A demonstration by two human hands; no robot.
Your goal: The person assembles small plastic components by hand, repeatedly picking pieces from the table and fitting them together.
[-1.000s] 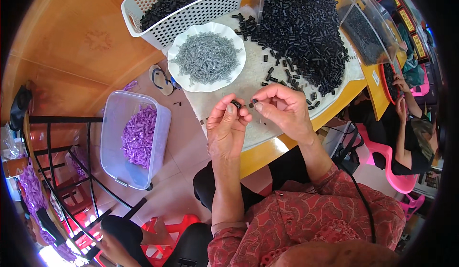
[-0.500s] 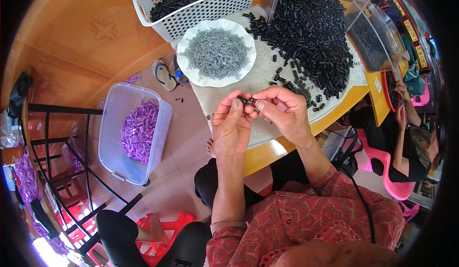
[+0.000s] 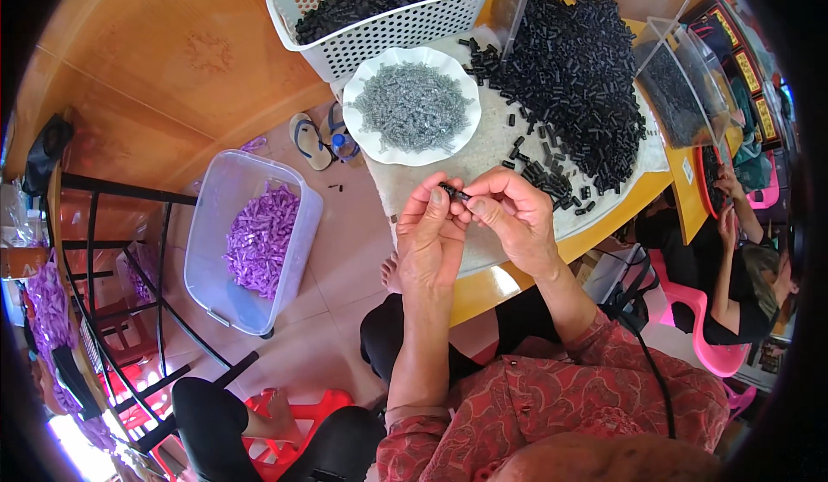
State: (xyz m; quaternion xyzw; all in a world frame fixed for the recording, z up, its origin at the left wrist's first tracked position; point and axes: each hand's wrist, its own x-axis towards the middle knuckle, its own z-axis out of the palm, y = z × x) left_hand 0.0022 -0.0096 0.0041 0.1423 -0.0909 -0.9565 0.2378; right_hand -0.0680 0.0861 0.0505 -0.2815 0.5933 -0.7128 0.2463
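My left hand point(image 3: 430, 239) and my right hand point(image 3: 512, 215) meet above the table's near edge, and together their fingertips pinch a small black plastic piece point(image 3: 453, 192). Just beyond them stands a white scalloped plate point(image 3: 371, 134) heaped with small grey metal springs point(image 3: 412, 106). A big heap of the same black pieces point(image 3: 573, 77) covers the pale cloth on the table point(image 3: 483, 288) to the right of the plate. Several loose black pieces lie close to my right hand.
A white perforated basket point(image 3: 379, 29) of black pieces sits at the far edge. A clear tub point(image 3: 211, 223) of purple pieces stands on the floor at left, beside a black metal rack point(image 3: 112, 258). Clear bins point(image 3: 681, 77) stand at right, where another person point(image 3: 742, 258) sits on a pink chair.
My two hands have come together from slightly apart and now pinch the black piece between them. The view has shifted a little.
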